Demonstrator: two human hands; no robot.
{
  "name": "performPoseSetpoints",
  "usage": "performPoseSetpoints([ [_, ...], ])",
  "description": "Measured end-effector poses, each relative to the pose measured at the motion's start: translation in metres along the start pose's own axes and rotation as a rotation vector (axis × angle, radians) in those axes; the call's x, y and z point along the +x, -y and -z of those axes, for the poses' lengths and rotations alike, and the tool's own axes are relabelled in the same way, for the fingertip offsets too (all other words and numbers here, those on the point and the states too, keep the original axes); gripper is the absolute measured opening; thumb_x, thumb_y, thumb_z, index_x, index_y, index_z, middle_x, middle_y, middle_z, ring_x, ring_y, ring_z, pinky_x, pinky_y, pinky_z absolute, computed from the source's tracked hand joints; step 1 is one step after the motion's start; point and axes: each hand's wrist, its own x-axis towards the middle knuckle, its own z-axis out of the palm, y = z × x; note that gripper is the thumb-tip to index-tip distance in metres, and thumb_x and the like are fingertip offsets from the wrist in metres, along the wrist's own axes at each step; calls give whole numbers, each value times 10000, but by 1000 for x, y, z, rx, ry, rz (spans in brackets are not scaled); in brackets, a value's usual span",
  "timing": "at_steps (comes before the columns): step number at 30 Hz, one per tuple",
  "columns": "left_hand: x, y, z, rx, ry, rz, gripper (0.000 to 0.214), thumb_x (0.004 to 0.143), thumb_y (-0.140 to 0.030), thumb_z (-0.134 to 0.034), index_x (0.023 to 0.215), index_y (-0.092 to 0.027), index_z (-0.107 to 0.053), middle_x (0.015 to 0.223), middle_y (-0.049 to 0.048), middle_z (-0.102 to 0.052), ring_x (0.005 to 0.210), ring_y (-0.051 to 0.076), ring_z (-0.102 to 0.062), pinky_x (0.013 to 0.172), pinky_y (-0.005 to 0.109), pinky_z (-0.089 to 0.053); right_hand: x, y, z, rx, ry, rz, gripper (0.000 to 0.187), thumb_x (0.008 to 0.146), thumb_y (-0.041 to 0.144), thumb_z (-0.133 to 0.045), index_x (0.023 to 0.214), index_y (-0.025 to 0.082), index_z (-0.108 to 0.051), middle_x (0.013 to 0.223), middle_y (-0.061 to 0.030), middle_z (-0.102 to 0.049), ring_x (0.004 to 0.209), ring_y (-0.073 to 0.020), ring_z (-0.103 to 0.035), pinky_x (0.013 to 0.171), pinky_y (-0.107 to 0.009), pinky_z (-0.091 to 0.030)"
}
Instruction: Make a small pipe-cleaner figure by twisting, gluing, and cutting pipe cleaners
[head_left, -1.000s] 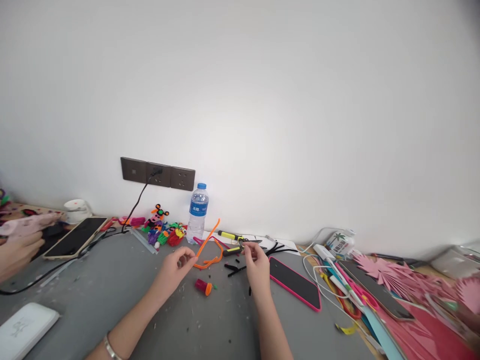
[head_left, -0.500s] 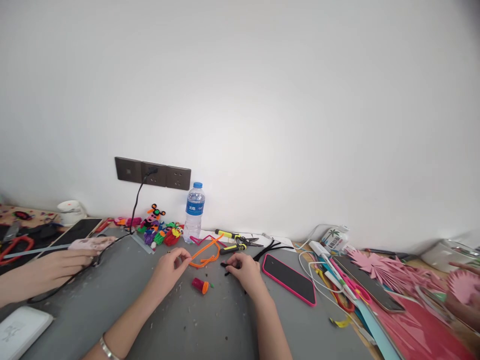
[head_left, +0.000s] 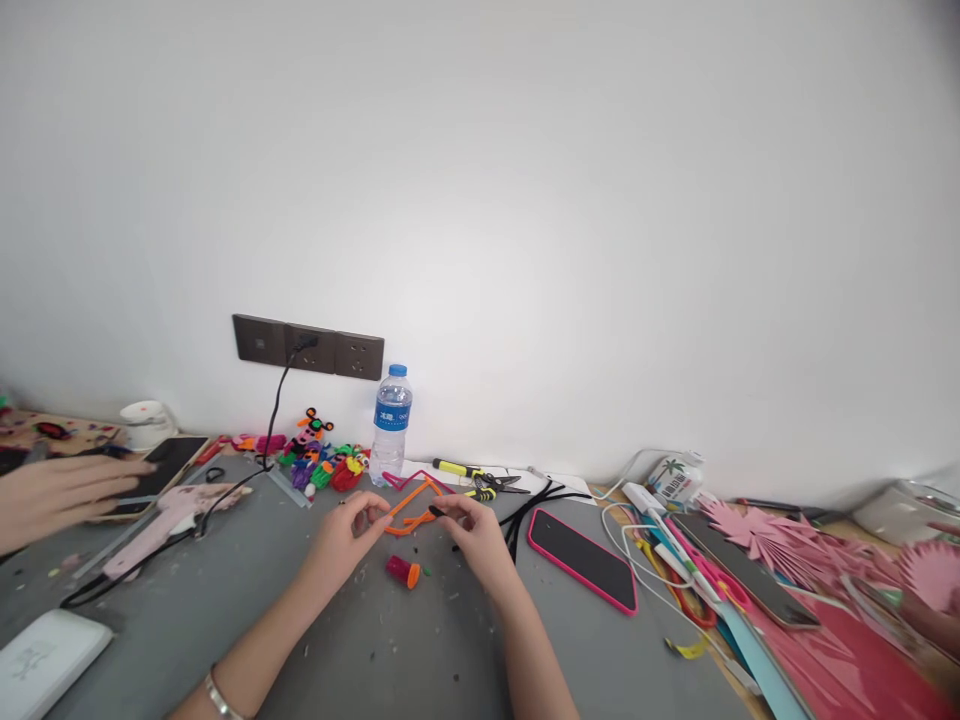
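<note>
My left hand (head_left: 352,527) pinches the bent orange pipe cleaner (head_left: 409,492) between thumb and index finger. In my right hand (head_left: 474,530), a small black piece (head_left: 436,511), perhaps a snip of black pipe cleaner, is gripped at the fingertips. It is right beside the orange loop, and I cannot tell whether they touch. Below the hands lies a short crimson roll with an orange end (head_left: 403,572). Black pipe cleaners (head_left: 529,510) spread out behind my right hand. Pliers with yellow and black handles (head_left: 484,493) lie behind the orange loop, partly hidden.
A water bottle (head_left: 391,428) stands against the wall beside small pipe-cleaner figures (head_left: 322,462). A pink-cased phone (head_left: 583,560) lies at right, near white cables and pink paper. At left are another person's hand (head_left: 67,492), a pink glue gun (head_left: 161,525) and a white box (head_left: 52,660).
My right hand has lifted the black piece from the table and moved left to the orange loop. The other person's hand has left the glue gun, moving left.
</note>
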Motion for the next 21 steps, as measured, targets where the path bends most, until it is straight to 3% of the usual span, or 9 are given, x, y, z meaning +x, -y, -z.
performPoseSetpoints([
  [4,-3,-5,-6,-67,77,-52,202,775,-381,-584,822,-206,-672,784,35,-663,725,195,-576,669,273,-443,-6,1,-27,71,88,3,88,676,249,-681,722,177,-703,654,-15,-663,565,-141,-544,528,-242,-402],
  [9,-3,-7,-8,-85,105,-23,164,773,-343,-582,740,-196,-647,715,14,-649,678,180,-563,621,258,-397,-11,0,-46,204,166,-43,210,673,343,-733,667,176,-606,548,32,-576,481,-110,-529,495,-230,-430],
  [21,-5,-6,-8,-247,211,28,281,844,-426,-508,757,-170,-584,709,-1,-538,672,155,-493,611,240,-384,-14,16,-39,208,225,-94,143,739,280,-672,701,174,-584,616,36,-506,538,-94,-468,522,-208,-372],
])
